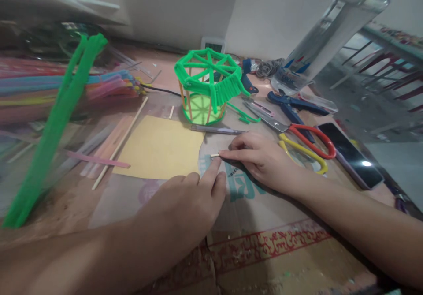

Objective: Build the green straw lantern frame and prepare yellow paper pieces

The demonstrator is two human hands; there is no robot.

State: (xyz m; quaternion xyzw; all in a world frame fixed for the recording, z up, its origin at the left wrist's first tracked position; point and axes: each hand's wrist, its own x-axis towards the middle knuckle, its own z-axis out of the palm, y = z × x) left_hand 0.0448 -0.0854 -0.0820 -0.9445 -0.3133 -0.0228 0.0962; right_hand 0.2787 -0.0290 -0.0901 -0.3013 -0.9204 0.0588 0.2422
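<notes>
A short piece of wooden stick (pixel 215 155) lies over the cardboard mat, at the tips of both index fingers. My right hand (pixel 261 156) has its fingers closed, with the index fingertip on the stick's right end; its thumb is largely hidden. From below, my left hand (pixel 194 193) reaches up with its index finger stretched out to the stick's lower side, thumb apart. Behind them stands a small round structure (pixel 209 72) with a green fuzzy-stem roof, wooden stick posts and a green base. A yellow card (pixel 160 147) lies left of the fingertips, and a pen-like tool (pixel 218 130) lies just beyond.
Scissors (pixel 291 138), blue pliers (pixel 294 107) and a phone (pixel 350 154) lie at the right. A tilted clear bottle (pixel 317 43) stands behind them. Green pipe cleaners (pixel 53 140) rise at the left near colored bundles (pixel 109 83) and a long wooden stick (pixel 120 143).
</notes>
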